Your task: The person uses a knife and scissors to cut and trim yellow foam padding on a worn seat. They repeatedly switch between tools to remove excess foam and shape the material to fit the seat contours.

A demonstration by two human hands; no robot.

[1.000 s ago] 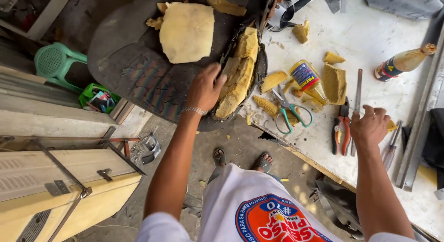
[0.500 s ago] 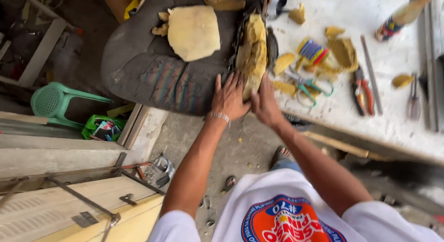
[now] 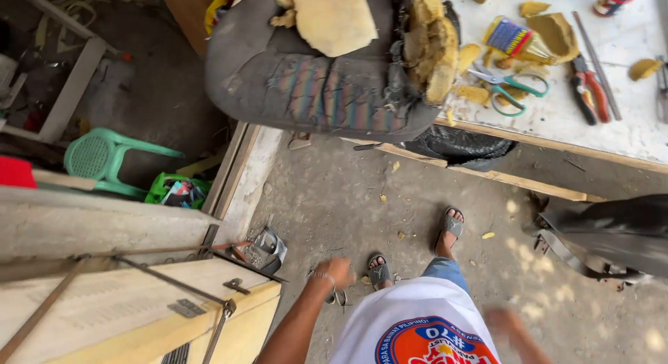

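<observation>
My left hand (image 3: pixel 335 273) hangs low beside my body, above the concrete floor and near my sandalled foot (image 3: pixel 378 270). Its fingers look curled, and I see nothing in it. My right hand (image 3: pixel 506 322) is a motion blur at my right hip, so its fingers are unreadable. Both hands are well away from the dark grey seat cushion (image 3: pixel 313 92), which lies over the edge of the white workbench (image 3: pixel 591 134). Torn yellow foam (image 3: pixel 335 19) shows on top of the cushion and along its right side.
On the bench lie green-handled scissors (image 3: pixel 511 85), red-handled pliers (image 3: pixel 590 91), a metal rod, a small brush and foam scraps. A green plastic stool (image 3: pixel 104 155) stands at the left, with a yellow wooden cabinet (image 3: pixel 139 301) in the lower left. Dark material sits under the bench.
Both hands have left the seat cushion and dropped to my sides. The view has pulled back and tilted down towards the floor and my feet.
</observation>
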